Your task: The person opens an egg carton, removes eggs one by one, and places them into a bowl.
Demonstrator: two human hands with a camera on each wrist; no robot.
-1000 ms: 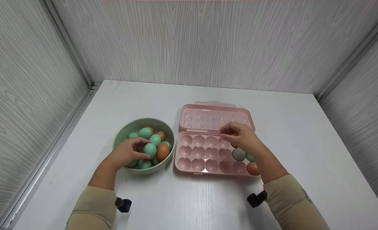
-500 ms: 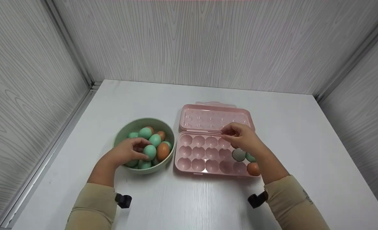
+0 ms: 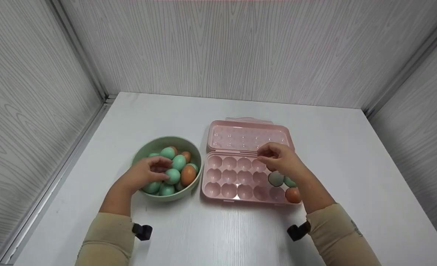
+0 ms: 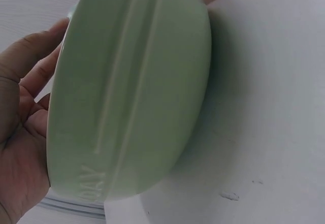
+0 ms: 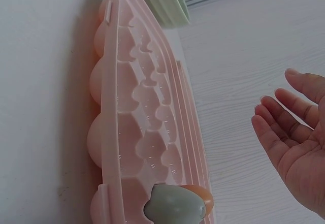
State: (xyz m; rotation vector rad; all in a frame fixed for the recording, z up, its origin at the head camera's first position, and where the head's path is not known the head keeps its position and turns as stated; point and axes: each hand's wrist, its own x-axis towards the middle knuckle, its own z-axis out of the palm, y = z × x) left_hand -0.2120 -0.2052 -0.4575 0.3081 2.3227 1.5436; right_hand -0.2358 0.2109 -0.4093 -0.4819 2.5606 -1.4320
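Note:
In the head view my left hand (image 3: 144, 173) hovers over the green bowl (image 3: 159, 145), fingers spread. Its thumb tip is at the edge of a teal egg (image 3: 173, 176) on the pile, and the other fingertips are apart from that egg. The left wrist view shows the hand (image 4: 25, 132) beside the bowl's outer wall (image 4: 137, 92), its contents hidden. My right hand (image 3: 282, 159) hangs above the back right of the pink egg tray (image 3: 229, 176), fingers loosely bent. In the right wrist view that hand (image 5: 299, 142) holds nothing.
A grey-green egg (image 3: 276, 178), a brown egg (image 3: 293, 195) and a teal egg (image 3: 289, 182) sit in the tray's right cups; another brown one is partly covered by the right hand. The tray's hinged lid (image 3: 240, 135) lies open behind. Walls enclose the white table (image 3: 225, 236).
The left fingers have loosened from around the teal egg and drawn slightly left, leaving it on the pile. The right hand has barely shifted.

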